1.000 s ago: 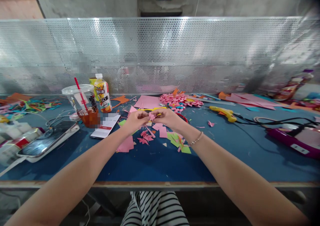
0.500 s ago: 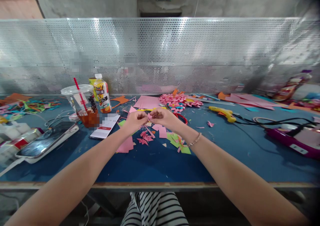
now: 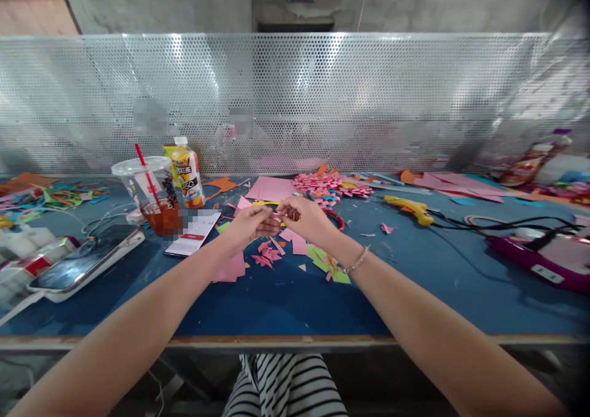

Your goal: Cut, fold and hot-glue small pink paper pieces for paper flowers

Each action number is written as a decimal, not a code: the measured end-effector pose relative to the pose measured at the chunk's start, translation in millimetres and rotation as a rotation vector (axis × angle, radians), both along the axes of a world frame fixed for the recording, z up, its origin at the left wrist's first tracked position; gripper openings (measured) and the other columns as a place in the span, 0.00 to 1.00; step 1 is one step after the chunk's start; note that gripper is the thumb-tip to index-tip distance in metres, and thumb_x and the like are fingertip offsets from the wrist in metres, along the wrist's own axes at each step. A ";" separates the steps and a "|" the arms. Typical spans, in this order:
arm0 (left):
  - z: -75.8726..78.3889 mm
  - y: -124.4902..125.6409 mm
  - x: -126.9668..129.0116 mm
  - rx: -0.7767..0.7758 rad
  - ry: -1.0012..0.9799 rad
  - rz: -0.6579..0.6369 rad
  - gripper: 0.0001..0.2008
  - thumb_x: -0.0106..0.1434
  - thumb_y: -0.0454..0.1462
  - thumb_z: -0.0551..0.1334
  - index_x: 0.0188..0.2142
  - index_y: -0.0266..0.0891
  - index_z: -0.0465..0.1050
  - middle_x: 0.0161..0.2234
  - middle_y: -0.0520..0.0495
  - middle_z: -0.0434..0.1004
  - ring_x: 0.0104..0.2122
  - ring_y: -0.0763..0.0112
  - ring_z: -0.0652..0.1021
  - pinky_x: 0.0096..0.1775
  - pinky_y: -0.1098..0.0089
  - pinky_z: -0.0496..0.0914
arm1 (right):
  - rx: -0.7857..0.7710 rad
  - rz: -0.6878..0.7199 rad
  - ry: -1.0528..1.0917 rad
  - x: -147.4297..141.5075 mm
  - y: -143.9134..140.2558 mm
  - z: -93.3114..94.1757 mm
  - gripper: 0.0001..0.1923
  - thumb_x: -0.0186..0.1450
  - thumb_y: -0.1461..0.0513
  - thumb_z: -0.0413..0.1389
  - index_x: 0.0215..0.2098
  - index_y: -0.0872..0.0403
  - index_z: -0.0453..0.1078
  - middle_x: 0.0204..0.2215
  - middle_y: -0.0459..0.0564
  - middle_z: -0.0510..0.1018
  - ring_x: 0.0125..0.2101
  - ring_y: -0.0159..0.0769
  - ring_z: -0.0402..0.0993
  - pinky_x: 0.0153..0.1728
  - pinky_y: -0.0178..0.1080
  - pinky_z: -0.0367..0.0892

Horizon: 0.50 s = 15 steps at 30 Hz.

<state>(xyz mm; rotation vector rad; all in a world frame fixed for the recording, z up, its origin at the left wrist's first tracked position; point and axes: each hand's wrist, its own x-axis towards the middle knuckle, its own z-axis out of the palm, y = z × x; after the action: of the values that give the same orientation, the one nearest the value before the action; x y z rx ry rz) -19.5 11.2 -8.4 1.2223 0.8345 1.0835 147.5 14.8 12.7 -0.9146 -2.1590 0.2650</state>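
Over the middle of the blue table, my left hand [image 3: 251, 225] and my right hand [image 3: 304, 217] meet at the fingertips. Pinched between them is a small piece of pink paper [image 3: 277, 217], mostly covered by the fingers, so its folds do not show. Both hands are closed on it. Just below lie several folded pink paper pieces [image 3: 266, 254] and a flat pink sheet [image 3: 232, 268]. Green paper scraps [image 3: 328, 262] rest under my right wrist. Behind the hands sits a heap of folded pink paper pieces [image 3: 318, 185], with a larger pink sheet [image 3: 270, 188] beside it.
To the left stand a plastic cup with a red straw [image 3: 150, 193] and a drink bottle [image 3: 188, 174], near two phones [image 3: 193, 233]. A yellow glue gun [image 3: 409, 210] and a purple device with cords [image 3: 537, 263] lie right. A perforated metal screen [image 3: 295, 97] closes the back.
The fingers of my left hand have straightened and spread a little, and the pink piece between the hands is more hidden. The things on the table have not moved.
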 end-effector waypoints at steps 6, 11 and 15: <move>0.5 -0.7 0.2 0.111 0.062 0.064 0.08 0.48 0.31 0.65 0.29 0.33 0.68 0.22 0.50 0.73 0.24 0.77 0.75 0.36 0.68 0.71 | 0.173 0.128 -0.118 3.1 -3.1 0.8 0.12 0.56 0.71 0.48 0.35 0.53 0.68 0.33 0.50 0.72 0.33 0.33 0.67 0.37 0.37 0.64; 1.8 -1.0 -0.3 0.218 0.090 0.143 0.08 0.48 0.32 0.63 0.31 0.33 0.70 0.22 0.52 0.72 0.24 0.77 0.74 0.35 0.67 0.70 | 0.075 0.096 0.033 3.8 0.0 -2.9 0.16 0.56 0.71 0.47 0.42 0.54 0.64 0.41 0.54 0.67 0.36 0.34 0.67 0.34 0.37 0.66; 1.9 -0.7 -1.6 0.279 0.114 0.131 0.07 0.47 0.31 0.62 0.29 0.34 0.70 0.22 0.52 0.72 0.24 0.77 0.73 0.36 0.68 0.70 | -0.047 -0.018 0.144 1.4 6.9 -6.1 0.09 0.57 0.67 0.50 0.37 0.55 0.64 0.39 0.53 0.68 0.34 0.33 0.68 0.36 0.39 0.66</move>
<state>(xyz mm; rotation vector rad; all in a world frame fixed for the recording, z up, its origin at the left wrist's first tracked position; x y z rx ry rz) -21.1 10.5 -6.6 1.4901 0.8808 1.2777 148.8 21.7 6.6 -0.9126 -2.0188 0.3627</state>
